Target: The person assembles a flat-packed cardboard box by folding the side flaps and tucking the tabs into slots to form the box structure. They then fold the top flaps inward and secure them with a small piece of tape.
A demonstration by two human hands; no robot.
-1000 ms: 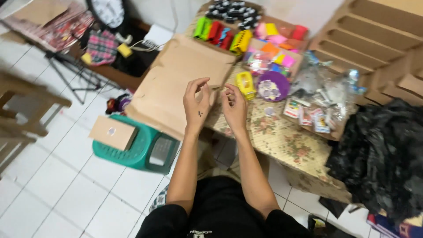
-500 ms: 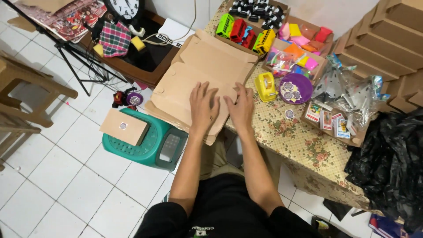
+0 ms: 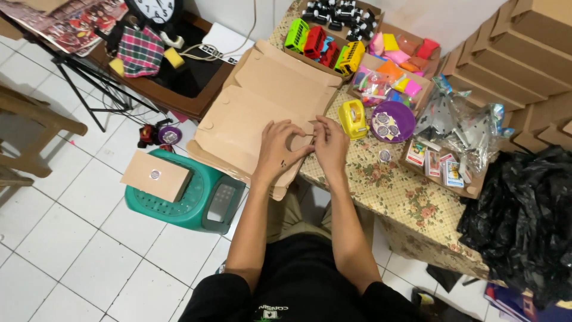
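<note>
A flat, unfolded brown cardboard box (image 3: 256, 107) lies over the left end of a low table with a floral cloth (image 3: 405, 191). My left hand (image 3: 279, 148) rests on the cardboard's near right part, fingers curled around a flap. Just right of it, my right hand (image 3: 331, 143) pinches the same flap edge with its fingertips. Both hands sit close together at the cardboard's right edge, next to a yellow tape dispenser (image 3: 354, 118).
A purple bowl of round stickers (image 3: 392, 119), trays of colourful toys (image 3: 325, 45) and small packets (image 3: 444, 167) crowd the table. Stacked brown boxes (image 3: 524, 53) stand at right, a black plastic bag (image 3: 524, 220) below them. A green stool (image 3: 190, 197) carrying a closed small box (image 3: 156, 175) stands left.
Both hands came down from raised above the table onto the cardboard and now grip a flap at its right edge. The view has shifted closer to the table.
</note>
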